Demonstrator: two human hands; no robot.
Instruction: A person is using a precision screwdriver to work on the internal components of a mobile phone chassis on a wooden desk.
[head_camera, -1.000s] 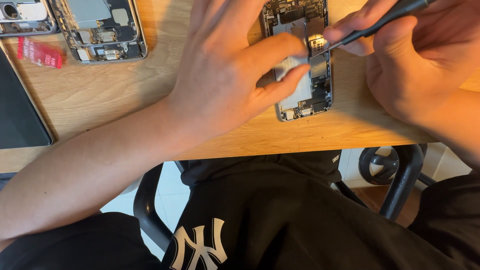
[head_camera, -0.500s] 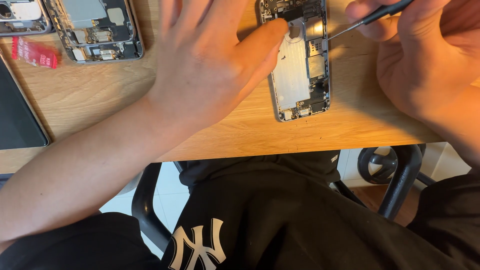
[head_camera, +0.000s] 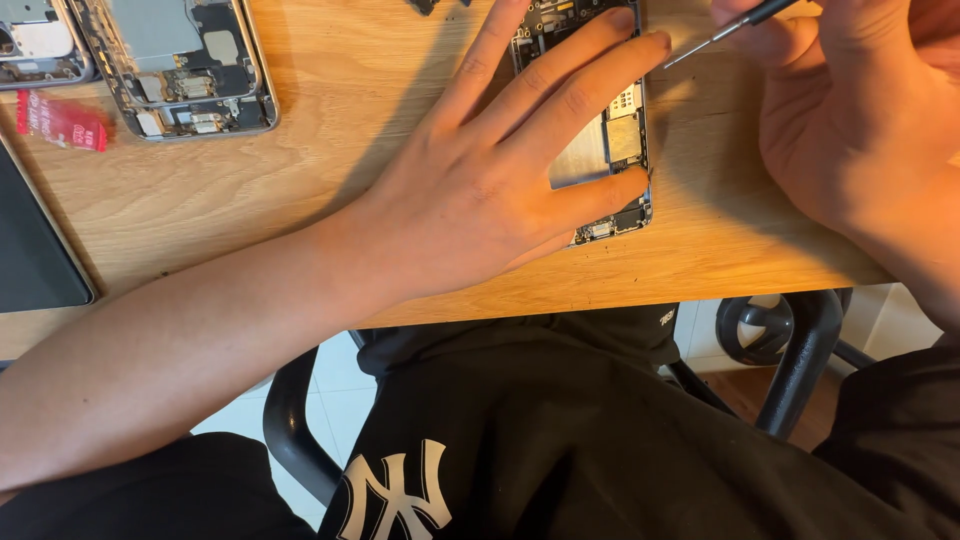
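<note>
Opened grey smartphone chassis with exposed boards (head_camera: 610, 140), near wooden desk's (head_camera: 300, 230) front edge: left hand (head_camera: 480, 190) flat, fingers spread, pinning it; right hand (head_camera: 850, 110) pinching slim black screwdriver (head_camera: 725, 30); disassembly underway, steady tip placement judged next.

Left hand (head_camera: 480, 190) flat, right hand (head_camera: 860, 120) curled

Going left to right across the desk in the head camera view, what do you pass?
Dark tablet edge → red packet → opened phone chassis → left hand lying on the opened phone → screwdriver → right hand.
</note>
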